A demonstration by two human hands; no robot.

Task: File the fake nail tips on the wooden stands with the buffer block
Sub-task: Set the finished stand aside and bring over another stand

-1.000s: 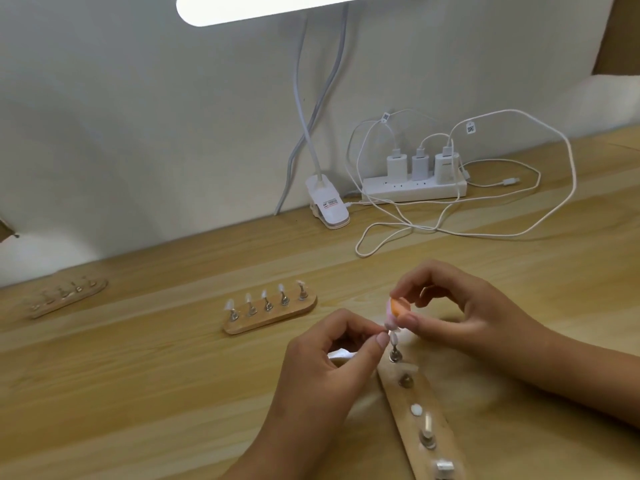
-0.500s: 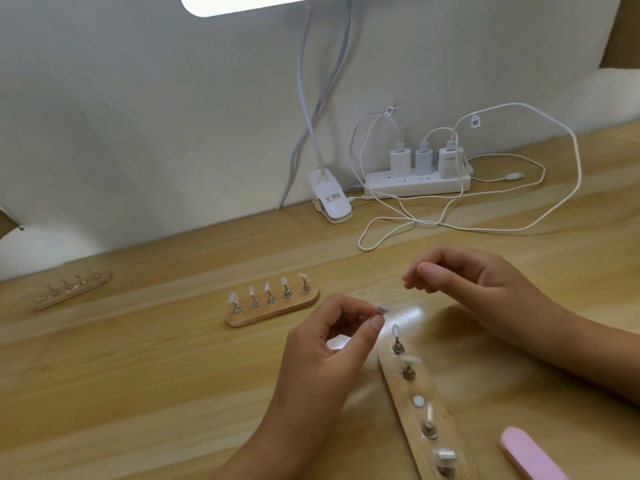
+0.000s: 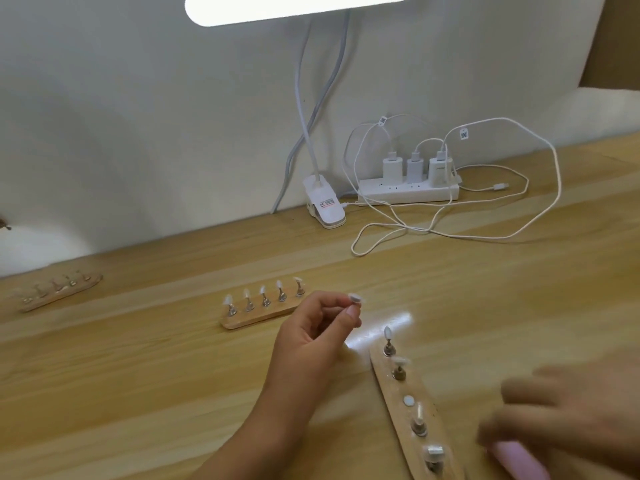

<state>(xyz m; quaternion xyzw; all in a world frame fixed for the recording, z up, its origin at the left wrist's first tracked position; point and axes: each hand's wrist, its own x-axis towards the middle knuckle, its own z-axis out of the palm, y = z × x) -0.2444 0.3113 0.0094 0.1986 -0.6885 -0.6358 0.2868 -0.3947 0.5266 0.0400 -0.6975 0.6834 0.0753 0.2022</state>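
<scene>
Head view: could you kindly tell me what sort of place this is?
Probably a small nail-craft workstation: wooden stands holding fake nail tips, a clip-on lamp and a power strip on a wooden desk.

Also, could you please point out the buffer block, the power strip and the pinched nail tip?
buffer block (image 3: 519,462): head view, pink top face.
power strip (image 3: 408,194): head view, white front side.
pinched nail tip (image 3: 355,299): head view, its middle.

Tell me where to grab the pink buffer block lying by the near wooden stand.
Probably pinch the pink buffer block across its two long edges, coming from above: it lies flat on the table, long and narrow. The right hand, blurred, is over it.
</scene>
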